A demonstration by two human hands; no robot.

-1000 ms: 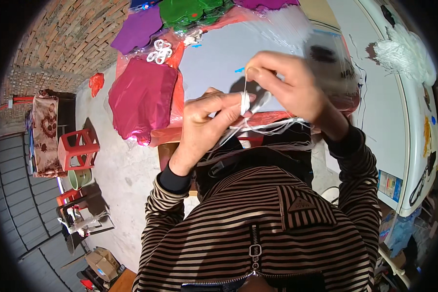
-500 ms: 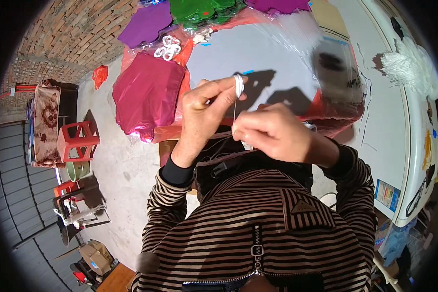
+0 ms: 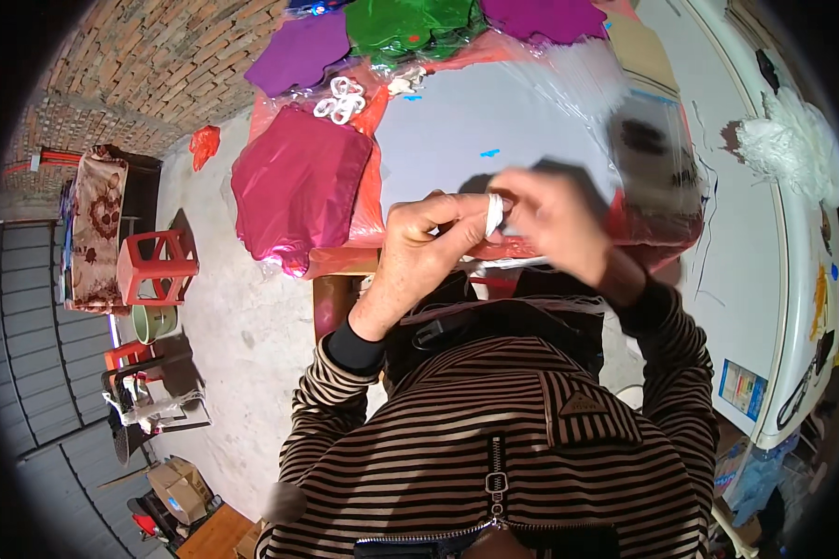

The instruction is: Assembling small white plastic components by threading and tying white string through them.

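Note:
My left hand pinches a small coil of white cord between thumb and fingertips, above the near edge of the work table. Close against the coil's right side is my right hand, smeared by motion. Its fingers are too blurred to show whether they grip the cord's end. Loose pale strands lie across my lap, below the hands. Several finished-looking white loops of cord rest on the table's far left part.
A grey-white sheet lies on the table over red plastic. Around it are magenta, purple and green pieces in clear wrapping. On the right surface sits a white strand heap. A red stool stands left.
My right hand has risen from below the coil to its right side. My left hand and the coil sit lower and further right in view; the whole view has shifted slightly.

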